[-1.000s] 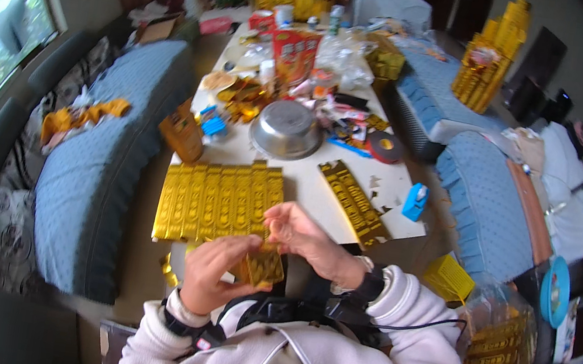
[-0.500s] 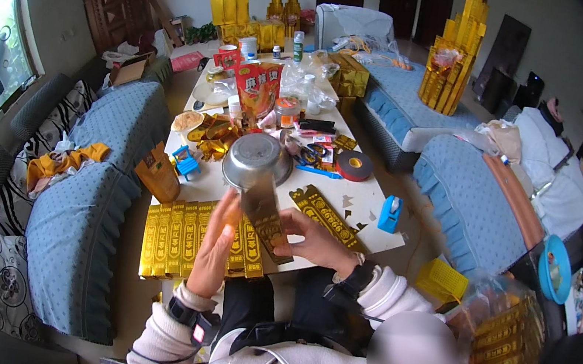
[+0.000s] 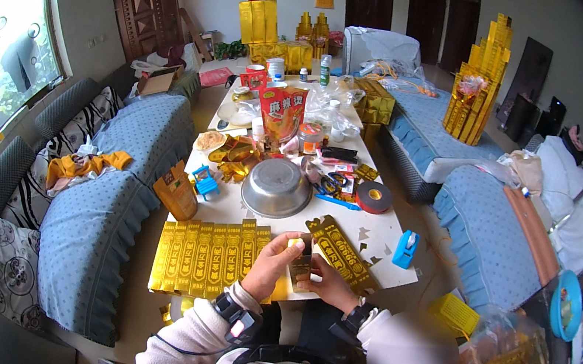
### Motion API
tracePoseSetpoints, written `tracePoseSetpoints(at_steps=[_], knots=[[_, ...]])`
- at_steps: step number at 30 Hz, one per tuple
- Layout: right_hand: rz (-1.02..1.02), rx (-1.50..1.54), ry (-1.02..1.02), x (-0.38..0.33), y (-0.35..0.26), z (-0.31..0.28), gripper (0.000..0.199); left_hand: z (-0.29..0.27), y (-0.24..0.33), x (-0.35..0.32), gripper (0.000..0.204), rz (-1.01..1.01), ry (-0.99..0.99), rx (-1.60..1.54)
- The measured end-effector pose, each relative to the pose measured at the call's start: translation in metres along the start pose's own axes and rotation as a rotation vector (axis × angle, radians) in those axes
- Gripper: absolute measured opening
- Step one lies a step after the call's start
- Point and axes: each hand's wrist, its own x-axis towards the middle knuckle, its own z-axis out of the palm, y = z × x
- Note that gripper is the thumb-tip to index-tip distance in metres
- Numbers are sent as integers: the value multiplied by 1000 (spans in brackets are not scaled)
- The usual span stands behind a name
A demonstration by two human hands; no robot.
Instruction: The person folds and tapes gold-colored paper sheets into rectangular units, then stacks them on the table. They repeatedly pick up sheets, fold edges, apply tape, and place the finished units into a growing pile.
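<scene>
One small gold foil piece [image 3: 300, 271] is being held upright over the near edge of the white table [image 3: 380, 243], between both hands. The left hand [image 3: 271, 262] is curling around its left side, thumb and fingertips pinching the top near a pale bit of tape or paper; the wrist is bent inward, and a dark wrist device is sitting on the forearm below. The right hand [image 3: 328, 284] is cupping the piece from the right and underneath, fingers closed on it, wrist angled toward the left hand.

Just left of the hands, at the near left corner of the table, one flat row of gold foil boxes [image 3: 206, 256] is lying, roughly seven or eight side by side; the exact count is hard to tell. One longer gold strip [image 3: 340, 248] is lying diagonally just beyond the right hand. One steel bowl [image 3: 276, 187] is standing in the middle of the table, one roll of dark tape [image 3: 373, 196] to its right, and one blue tape dispenser [image 3: 406, 249] is standing near the right edge.
</scene>
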Motion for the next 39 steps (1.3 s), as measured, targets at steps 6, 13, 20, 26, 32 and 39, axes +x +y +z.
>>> tracePoseSetpoints(at_steps=[6,13,20,26,32,39], knots=[[-15,-38,-18,1,-10,-3,51,3,-5,9,24,47,53,-16],[-227,-4,309,11,-72,-5,47,21,-15,10,20,219,132,-119],[-205,261,374,20,-96,12,21,19,-26,8,17,435,165,51],[-238,214,419,22,-89,10,17,18,-8,0,21,651,258,689],[-205,205,369,18,-93,11,19,23,4,-7,17,708,308,803],[8,358,322,14,-105,4,22,19,1,-5,17,678,283,753]])
